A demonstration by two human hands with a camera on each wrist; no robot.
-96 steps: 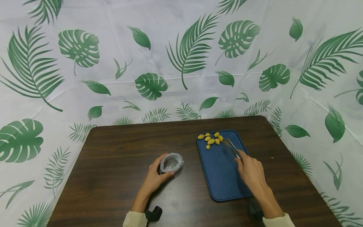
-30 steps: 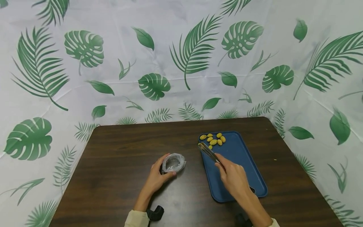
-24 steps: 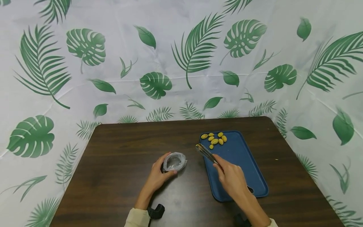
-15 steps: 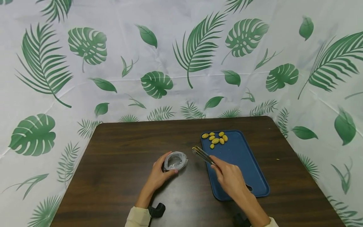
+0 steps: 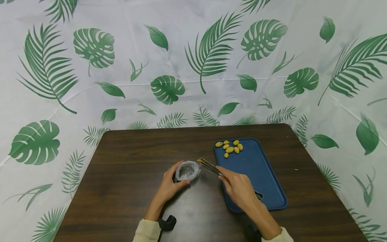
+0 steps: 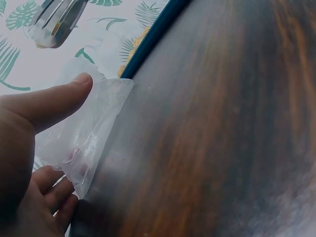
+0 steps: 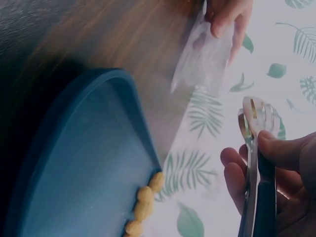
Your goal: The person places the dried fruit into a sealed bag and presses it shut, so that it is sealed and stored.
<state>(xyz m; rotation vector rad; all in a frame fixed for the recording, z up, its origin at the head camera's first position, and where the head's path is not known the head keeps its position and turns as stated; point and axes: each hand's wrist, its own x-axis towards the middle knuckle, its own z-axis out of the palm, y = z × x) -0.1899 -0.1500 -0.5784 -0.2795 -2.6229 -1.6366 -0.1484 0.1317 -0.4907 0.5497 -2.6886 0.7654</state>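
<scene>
My left hand holds a clear plastic bag upright on the table, thumb and fingers around its sides, with its round mouth open upward. My right hand grips metal tongs, seen also in the right wrist view as tongs with slotted heads. The tips are close together just beside the bag's right rim, with a bit of yellow showing between them. Several small yellow oval pieces lie in the far left corner of the blue tray. My right wrist and hand overlap the tray's near part.
The brown wooden table carries everything. A tiny yellowish crumb lies right of the tray. Behind the table and along its sides hangs a white cloth printed with green leaves. A black strap mount sits at my left wrist.
My right hand has carried the tongs from over the tray's yellow pieces leftward to the bag's rim. Fewer yellow pieces lie on the tray. My left hand keeps its hold on the bag.
</scene>
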